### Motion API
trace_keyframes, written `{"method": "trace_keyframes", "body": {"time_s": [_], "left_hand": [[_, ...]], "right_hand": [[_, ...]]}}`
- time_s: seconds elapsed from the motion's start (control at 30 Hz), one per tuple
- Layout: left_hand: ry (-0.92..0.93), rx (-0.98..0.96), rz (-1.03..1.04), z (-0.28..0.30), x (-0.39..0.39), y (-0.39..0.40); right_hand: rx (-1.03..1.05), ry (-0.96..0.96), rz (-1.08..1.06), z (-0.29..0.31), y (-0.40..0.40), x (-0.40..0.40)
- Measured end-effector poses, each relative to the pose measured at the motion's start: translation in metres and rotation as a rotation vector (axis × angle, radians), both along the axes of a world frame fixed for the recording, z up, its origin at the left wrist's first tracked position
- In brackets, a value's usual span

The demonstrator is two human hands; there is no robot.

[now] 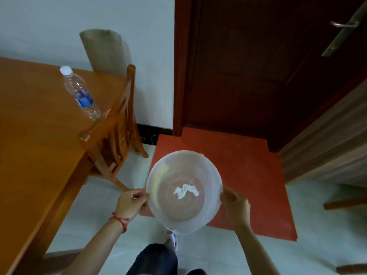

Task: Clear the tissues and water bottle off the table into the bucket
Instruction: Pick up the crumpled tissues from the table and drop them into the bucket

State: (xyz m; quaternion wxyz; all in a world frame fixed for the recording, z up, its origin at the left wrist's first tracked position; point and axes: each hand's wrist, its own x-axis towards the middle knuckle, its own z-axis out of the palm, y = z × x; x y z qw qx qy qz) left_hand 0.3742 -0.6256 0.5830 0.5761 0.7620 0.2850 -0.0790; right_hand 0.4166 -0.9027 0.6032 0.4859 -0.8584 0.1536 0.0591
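Observation:
I hold a translucent white bucket [213, 175] above the floor, seen from straight over its mouth. My left hand [132, 201] grips its rim on the left side and my right hand [234, 203] grips the rim on the right. A crumpled white tissue [185, 191] lies on the bucket's bottom. A clear plastic water bottle [80, 92] with a white cap and a blue label stands on the wooden table [33, 126], near its right edge, well up and left of the bucket.
A wooden chair [117, 126] is pushed in at the table's right side. A red mat [248, 165] lies under the bucket before a dark brown door [268, 66]. A rolled sheet [105, 50] leans on the white wall. My legs show at the bottom.

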Motion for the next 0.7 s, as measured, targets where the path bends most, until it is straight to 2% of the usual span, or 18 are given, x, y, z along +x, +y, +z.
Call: {"method": "trace_keyframes", "body": {"time_s": [0.3, 0.7], "left_hand": [[0.024, -0.178, 0.225, -0.002, 0.122, 0.026], [0.097, -0.114, 0.391, 0.005, 0.22, 0.051]], "right_hand": [[-0.005, 0.008, 0.156, 0.003, 0.045, 0.15], [-0.001, 0.021, 0.407, -0.004, 0.089, 0.312]]}}
